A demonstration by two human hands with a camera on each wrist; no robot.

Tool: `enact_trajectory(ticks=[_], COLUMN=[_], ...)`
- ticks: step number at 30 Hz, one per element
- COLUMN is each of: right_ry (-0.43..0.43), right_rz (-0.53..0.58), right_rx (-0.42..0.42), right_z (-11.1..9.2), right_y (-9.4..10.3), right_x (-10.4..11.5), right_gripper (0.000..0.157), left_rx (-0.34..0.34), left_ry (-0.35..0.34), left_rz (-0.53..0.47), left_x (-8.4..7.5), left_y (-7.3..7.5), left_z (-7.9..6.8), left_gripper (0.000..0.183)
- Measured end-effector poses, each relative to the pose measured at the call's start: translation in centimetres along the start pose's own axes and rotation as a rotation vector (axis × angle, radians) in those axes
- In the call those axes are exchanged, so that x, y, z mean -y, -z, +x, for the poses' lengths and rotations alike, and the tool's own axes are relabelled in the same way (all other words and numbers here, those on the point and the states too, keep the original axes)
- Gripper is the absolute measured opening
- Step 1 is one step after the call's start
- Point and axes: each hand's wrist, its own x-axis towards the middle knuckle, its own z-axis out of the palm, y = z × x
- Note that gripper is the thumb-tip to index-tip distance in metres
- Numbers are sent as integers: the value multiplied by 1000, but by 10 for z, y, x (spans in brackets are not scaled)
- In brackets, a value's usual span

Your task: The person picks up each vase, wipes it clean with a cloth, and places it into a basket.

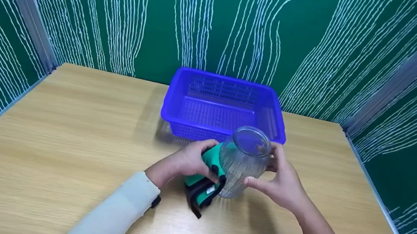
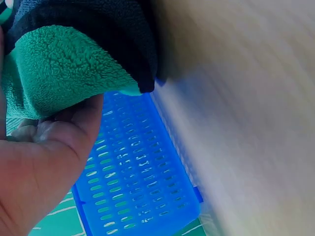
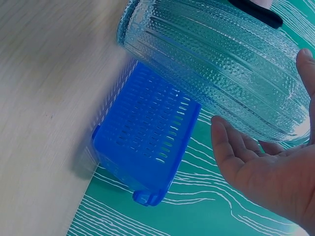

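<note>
Close in front of the basket, a clear ribbed glass vase (image 1: 241, 170) is tilted, its round rim toward the head camera. My right hand (image 1: 285, 180) grips it from the right, thumb on the near side and fingers round the far side. Pebbled texture between the ribs shows on the vase (image 3: 211, 64) in the right wrist view. My left hand (image 1: 192, 159) holds a fluffy green cloth (image 2: 69, 69) with dark edging against the vase's left side. Thumb lies over the cloth's near face; its dark-edged end hangs below. The cloth hides part of the left fingers.
A blue-purple perforated plastic basket (image 1: 167, 108) stands just behind the hands, at the back of the wooden table (image 1: 72, 137). Green panels (image 1: 155, 28) with white wavy lines rise behind and on both sides, joined by grey posts (image 1: 34, 10).
</note>
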Motion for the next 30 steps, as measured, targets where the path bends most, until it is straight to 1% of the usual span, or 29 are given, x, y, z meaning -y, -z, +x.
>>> enact_trajectory(ticks=[4, 9, 12, 15, 17, 20, 21, 24, 27, 30], right_ry=[-1, -1, 3, 3, 3, 1, 0, -1, 29, 68], right_rz=[-3, 7, 11, -1, -10, -21, -19, -15, -9, -4], right_rx=[0, 1, 1, 1, 0, -3, -1, 15, 48, 79], right_z=[-2, -2, -1, 1, 2, 3, 3, 3, 5, 6], right_y=[1, 2, 1, -1, -2, -3, -3, -2, 0, 3], right_x=[9, 9, 3, -8, -16, -25, -26, -27, -26, -25], right_gripper=[82, 82, 83, 85, 87, 88, 88, 87, 86, 89], left_rx=[10, 29, 32, 24, 15, 11, 12, 37, 62, 68], left_ry=[29, 42, 53, 66, 57, 20, 7, -2, -7, -49], left_rz=[73, 143, 167, 203, 232, 263, 264, 226, 168, 109], left_x=[2, 4, 4, 5, 5, 6, 7, 7, 7, 3], left_y=[-2, -4, -6, -8, -10, -10, -10, -6, 1, 10], left_z=[1, 3, 4, 4, 4, 3, 3, 1, 0, 0], left_gripper=[72, 74, 73, 72, 71, 68, 68, 69, 71, 73])
